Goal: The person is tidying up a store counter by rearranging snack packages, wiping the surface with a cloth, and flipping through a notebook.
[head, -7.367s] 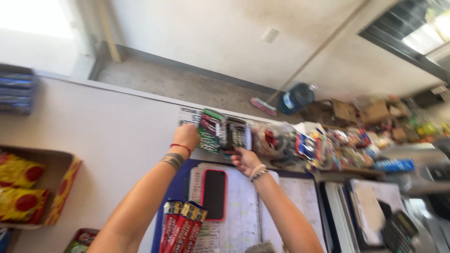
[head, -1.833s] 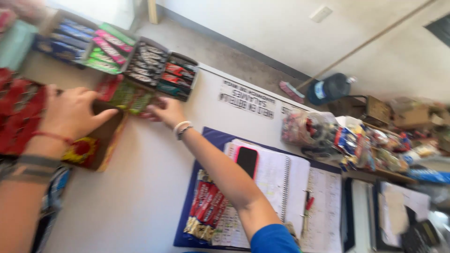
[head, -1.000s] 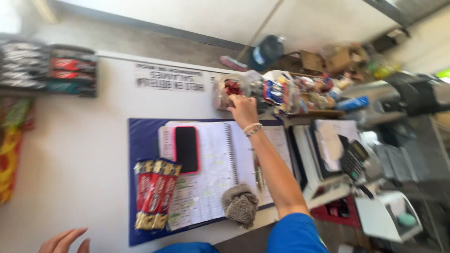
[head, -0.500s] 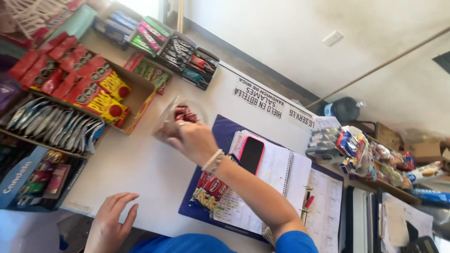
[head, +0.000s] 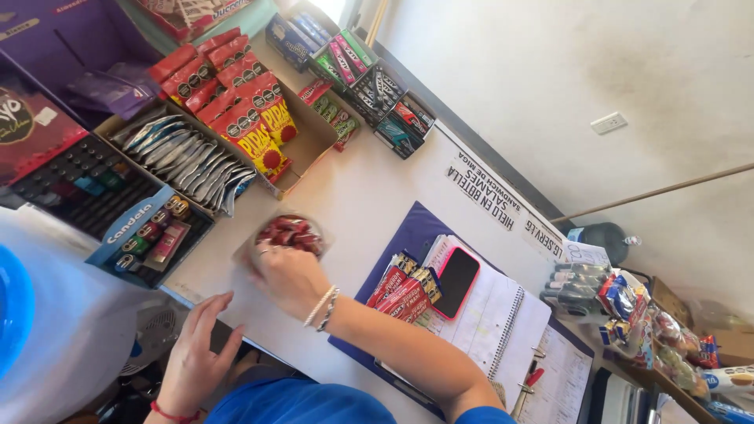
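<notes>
Our right hand [head: 289, 271] is closed on one clear bag of red wrapped sweets [head: 289, 234], held over the white bench [head: 369, 188]. The bag sits just beyond the knuckles, away from us, toward the cardboard box of red-and-yellow snack packets [head: 255, 129] further up the bench. Its long axis runs roughly crosswise to the forearm. The right hand is the one on it. Our left hand [head: 196, 357] hovers low at the near edge of the bench, fingers spread and holding nothing, well apart from the bag.

We count one bag and two hands. Beside the right wrist lies one bundle of red stick packets [head: 404, 286] on one blue clipboard [head: 408, 235], with one red-cased phone [head: 455, 281] resting on one spiral notebook [head: 503, 322]. One red pen [head: 530, 381] lies near the notebook's lower corner. The snack packets in the box overlap too much for a sure count.
</notes>
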